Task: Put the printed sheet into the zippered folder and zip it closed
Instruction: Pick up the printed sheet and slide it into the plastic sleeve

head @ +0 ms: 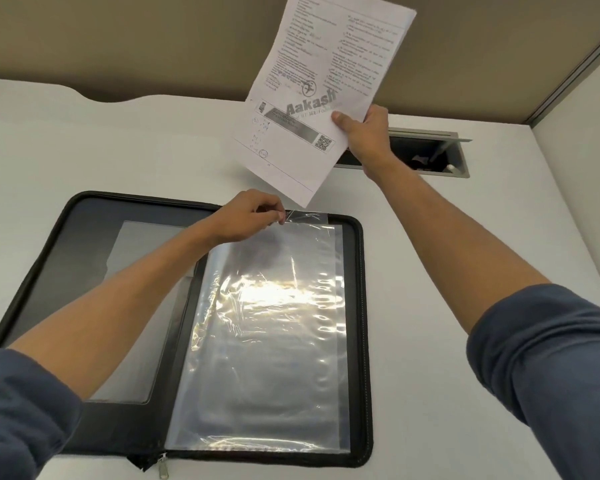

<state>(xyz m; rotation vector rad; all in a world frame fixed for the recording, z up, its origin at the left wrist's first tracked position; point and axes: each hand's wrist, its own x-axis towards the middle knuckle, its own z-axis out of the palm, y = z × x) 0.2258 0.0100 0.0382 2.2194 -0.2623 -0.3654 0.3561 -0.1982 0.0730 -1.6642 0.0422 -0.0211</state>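
Head view, sheet [321,88] in right hand [364,131]

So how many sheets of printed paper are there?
1 that I can see: the sheet held up in the right hand, above the open folder. Others could hide behind its plastic sleeves.

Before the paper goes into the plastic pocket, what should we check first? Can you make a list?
1. Folder lying open flat on the desk: ok.
2. Right hand holding the paper firmly by its edge: ok.
3. Left hand pinching the top edge of the plastic pocket: ok.
4. Pocket mouth pulled open wide enough: cannot tell, the plastic is clear and shiny.
5. Paper's bottom corner lined up with the pocket's top: not ok, it hangs above and is tilted.
6. Zipper pull out of the way at the near edge: ok.
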